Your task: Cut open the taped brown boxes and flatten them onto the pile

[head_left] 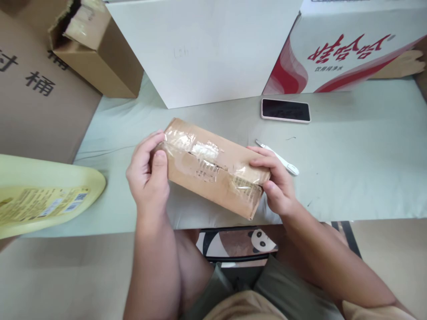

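Between my two hands is a small brown cardboard box (200, 186), tilted, its seam covered with shiny clear tape. My left hand (148, 166) grips its left end, thumb on the near side and fingers around the far corner. The right end is held by my right hand (278, 182), with fingers over the top and the thumb at the corner. A white utility knife (285, 163) lies on the cloth just beyond my right hand, partly hidden by the fingers. Farther back rests a phone (285, 110) with a dark screen and a pale case.
A pale green cloth (360, 146) covers the surface. Along the back stand a white box (213, 53) and a red-and-white carton (333, 58). Brown cardboard boxes (116, 62) are at the back left. A yellow package (50, 195) lies at the left edge.
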### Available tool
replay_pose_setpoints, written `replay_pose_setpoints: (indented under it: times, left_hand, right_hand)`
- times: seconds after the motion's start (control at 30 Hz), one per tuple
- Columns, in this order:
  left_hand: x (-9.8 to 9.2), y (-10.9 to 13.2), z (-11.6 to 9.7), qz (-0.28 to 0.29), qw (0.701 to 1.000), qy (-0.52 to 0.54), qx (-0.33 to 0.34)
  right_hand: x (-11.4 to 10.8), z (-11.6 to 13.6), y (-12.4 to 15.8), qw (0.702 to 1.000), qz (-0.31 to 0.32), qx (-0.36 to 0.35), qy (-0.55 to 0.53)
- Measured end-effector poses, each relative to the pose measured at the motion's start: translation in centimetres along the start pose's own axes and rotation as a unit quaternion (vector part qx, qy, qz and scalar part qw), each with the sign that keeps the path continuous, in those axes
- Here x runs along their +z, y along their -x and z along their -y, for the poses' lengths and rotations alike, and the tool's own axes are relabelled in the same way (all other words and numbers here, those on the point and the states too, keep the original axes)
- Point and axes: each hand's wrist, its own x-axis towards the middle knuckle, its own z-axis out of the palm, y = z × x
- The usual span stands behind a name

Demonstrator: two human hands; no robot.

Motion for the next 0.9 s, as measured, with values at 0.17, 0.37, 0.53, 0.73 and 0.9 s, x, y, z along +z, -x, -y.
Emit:
replay_pose_setpoints:
  times: [0.17,0.37,0.53,0.73,0.9]
  left_hand:
    - [0.2,0.2,-0.3,-0.020,1.000,-0.015,-0.001]
    - [0.2,0.2,-0.2,-0.025,0.999,0.019,-0.007]
    - [0.3,0.0,-0.5,-0.028,0.998,0.031,-0.043]
    - [0.5,-0.2,-1.2,-0.039,0.997,-0.004,-0.070]
    - [-0.1,-0.4,-1.2,-0.011,0.997,-0.038,-0.065]
  right_hand:
    - [0.2,-0.3,0.0,0.998,0.001,-0.038,-0.050]
    - [0.2,-0.8,0.5,0.994,0.008,-0.024,-0.104]
    - [0.0,-1.3,0.9,0.991,0.027,-0.001,-0.135]
    - [-0.2,-1.1,0.8,0.990,0.038,-0.004,-0.139]
    - [0.2,-1.4,0.9,0.989,0.028,0.019,-0.143]
